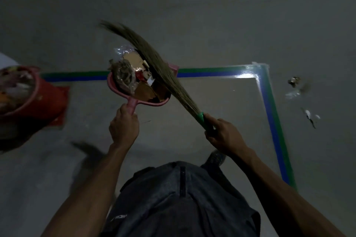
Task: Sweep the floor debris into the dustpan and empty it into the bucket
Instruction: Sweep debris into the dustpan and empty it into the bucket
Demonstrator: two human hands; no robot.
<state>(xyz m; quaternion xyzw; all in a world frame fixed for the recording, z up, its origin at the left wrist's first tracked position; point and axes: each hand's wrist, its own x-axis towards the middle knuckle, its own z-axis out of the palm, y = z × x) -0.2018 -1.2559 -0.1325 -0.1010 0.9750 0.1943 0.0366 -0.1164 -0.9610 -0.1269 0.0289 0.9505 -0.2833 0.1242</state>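
Note:
My left hand (124,128) grips the handle of a pink dustpan (115,90), held up above the floor. The pan is heaped with debris (134,79): cardboard scraps, crumpled plastic and paper. My right hand (223,134) holds the green handle of a grass broom (154,59). Its bristles lie across the right side of the pan, over the debris. A red bucket (28,100) with trash inside stands at the left edge of view, apart from the pan.
Blue and green tape (269,106) marks a rectangle on the grey floor. A few scraps of debris (296,86) lie outside the tape at the right. My legs and a shoe (215,158) are below the hands.

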